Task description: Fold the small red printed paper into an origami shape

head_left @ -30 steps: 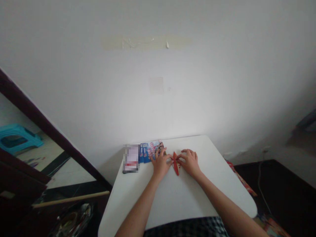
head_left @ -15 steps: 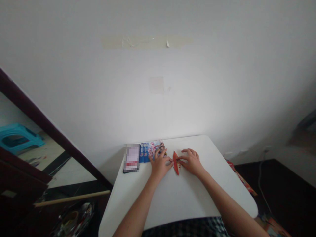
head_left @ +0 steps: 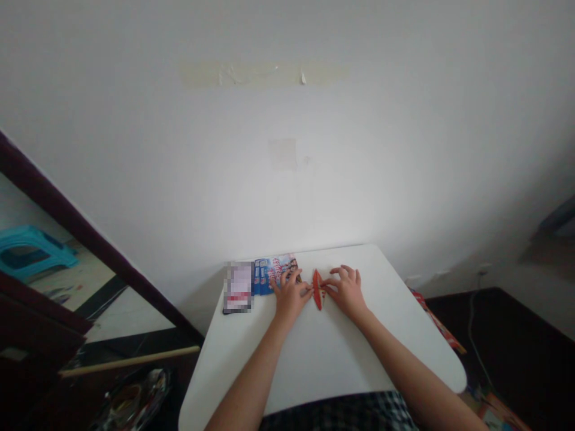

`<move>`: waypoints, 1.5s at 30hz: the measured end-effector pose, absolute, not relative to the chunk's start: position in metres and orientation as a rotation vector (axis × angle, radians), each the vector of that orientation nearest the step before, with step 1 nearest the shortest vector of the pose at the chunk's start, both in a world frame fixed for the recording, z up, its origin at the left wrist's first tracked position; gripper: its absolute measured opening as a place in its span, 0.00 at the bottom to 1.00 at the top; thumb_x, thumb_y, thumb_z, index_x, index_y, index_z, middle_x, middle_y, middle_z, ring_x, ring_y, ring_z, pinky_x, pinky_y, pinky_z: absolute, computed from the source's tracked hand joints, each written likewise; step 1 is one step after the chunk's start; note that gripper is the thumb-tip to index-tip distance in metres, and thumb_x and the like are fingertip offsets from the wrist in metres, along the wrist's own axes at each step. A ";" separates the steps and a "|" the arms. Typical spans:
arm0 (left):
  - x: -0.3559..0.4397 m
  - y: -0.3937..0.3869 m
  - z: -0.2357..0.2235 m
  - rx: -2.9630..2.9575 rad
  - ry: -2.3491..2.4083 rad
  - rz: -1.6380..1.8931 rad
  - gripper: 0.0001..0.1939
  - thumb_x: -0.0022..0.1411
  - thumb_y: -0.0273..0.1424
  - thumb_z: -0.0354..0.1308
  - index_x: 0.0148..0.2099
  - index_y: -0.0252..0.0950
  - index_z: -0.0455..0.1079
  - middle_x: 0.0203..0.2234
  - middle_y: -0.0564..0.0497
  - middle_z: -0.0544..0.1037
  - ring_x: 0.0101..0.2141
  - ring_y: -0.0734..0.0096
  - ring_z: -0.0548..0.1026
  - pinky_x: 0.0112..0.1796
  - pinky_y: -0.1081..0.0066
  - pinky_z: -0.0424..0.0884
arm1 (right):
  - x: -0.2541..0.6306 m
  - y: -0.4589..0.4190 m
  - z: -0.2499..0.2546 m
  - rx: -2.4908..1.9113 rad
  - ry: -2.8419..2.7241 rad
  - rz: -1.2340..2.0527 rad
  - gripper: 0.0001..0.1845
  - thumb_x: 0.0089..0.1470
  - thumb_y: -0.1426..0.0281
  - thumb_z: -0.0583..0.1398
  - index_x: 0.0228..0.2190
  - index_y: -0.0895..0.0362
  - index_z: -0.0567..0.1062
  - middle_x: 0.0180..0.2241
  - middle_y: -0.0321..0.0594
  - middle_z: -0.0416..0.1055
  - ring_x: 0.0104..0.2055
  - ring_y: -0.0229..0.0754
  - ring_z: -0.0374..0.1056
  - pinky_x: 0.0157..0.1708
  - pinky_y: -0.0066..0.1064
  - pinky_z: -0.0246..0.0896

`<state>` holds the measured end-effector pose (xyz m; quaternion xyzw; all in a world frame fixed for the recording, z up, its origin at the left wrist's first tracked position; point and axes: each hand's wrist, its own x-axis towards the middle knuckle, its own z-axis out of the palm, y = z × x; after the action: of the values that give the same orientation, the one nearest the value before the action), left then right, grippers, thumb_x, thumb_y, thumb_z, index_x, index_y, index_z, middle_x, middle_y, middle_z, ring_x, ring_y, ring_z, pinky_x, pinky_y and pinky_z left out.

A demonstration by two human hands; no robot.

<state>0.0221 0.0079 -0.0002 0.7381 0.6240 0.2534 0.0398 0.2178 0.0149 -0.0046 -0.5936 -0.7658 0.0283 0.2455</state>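
A small piece of folded red paper (head_left: 317,293), pointed at both ends, stands between my hands on the white table (head_left: 323,365). My left hand (head_left: 291,296) pinches its left side with thumb and forefinger, the other fingers spread over a blue printed leaflet (head_left: 264,278). From the right, my right hand (head_left: 347,291) pinches the paper's other side near the middle, its remaining fingers raised and apart. Pale printed patches show on the paper's right side. The fingertips partly hide its middle.
A phone with a blurred-out screen (head_left: 239,287) lies at the table's left edge beside the leaflet. The white wall (head_left: 341,179) rises right behind the table. On the left are a blue plastic stool (head_left: 33,251) and a bag of odds and ends (head_left: 130,401) on the floor.
The red paper and my right hand have shifted slightly away from me, toward the wall. My left hand stays at the paper's left side with little movement.
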 end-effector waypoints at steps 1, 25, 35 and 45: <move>0.022 0.008 0.000 2.240 1.913 0.767 0.04 0.57 0.39 0.65 0.35 0.51 0.80 0.62 0.56 0.69 0.64 0.46 0.57 0.60 0.26 0.36 | 0.218 0.015 -0.004 -1.632 -2.088 0.085 0.09 0.58 0.57 0.62 0.40 0.36 0.80 0.53 0.37 0.68 0.65 0.57 0.49 0.63 0.66 0.36; 0.026 -0.001 0.004 2.219 2.002 0.745 0.11 0.55 0.44 0.66 0.41 0.51 0.80 0.63 0.52 0.67 0.64 0.44 0.57 0.61 0.28 0.39 | 0.219 0.014 -0.002 -1.631 -2.150 0.117 0.12 0.57 0.56 0.62 0.43 0.35 0.79 0.53 0.38 0.68 0.66 0.57 0.48 0.63 0.69 0.31; 0.024 -0.006 0.002 2.266 1.999 0.707 0.19 0.50 0.48 0.68 0.45 0.53 0.78 0.65 0.51 0.65 0.64 0.44 0.56 0.60 0.28 0.40 | 0.229 0.016 -0.003 -1.572 -2.256 0.256 0.22 0.52 0.52 0.64 0.50 0.36 0.75 0.57 0.39 0.64 0.67 0.58 0.45 0.62 0.68 0.35; 0.028 -0.006 -0.001 2.275 2.023 0.688 0.23 0.54 0.47 0.65 0.53 0.54 0.74 0.65 0.48 0.62 0.64 0.45 0.57 0.61 0.29 0.39 | 0.224 0.010 -0.006 -1.560 -2.207 0.143 0.19 0.56 0.55 0.62 0.50 0.36 0.74 0.56 0.40 0.66 0.65 0.54 0.51 0.63 0.65 0.39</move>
<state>0.0276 -0.0063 -0.0014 0.7289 0.6480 0.2205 0.0102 0.2237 0.0099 -0.0062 -0.5628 -0.7962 0.0517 0.2159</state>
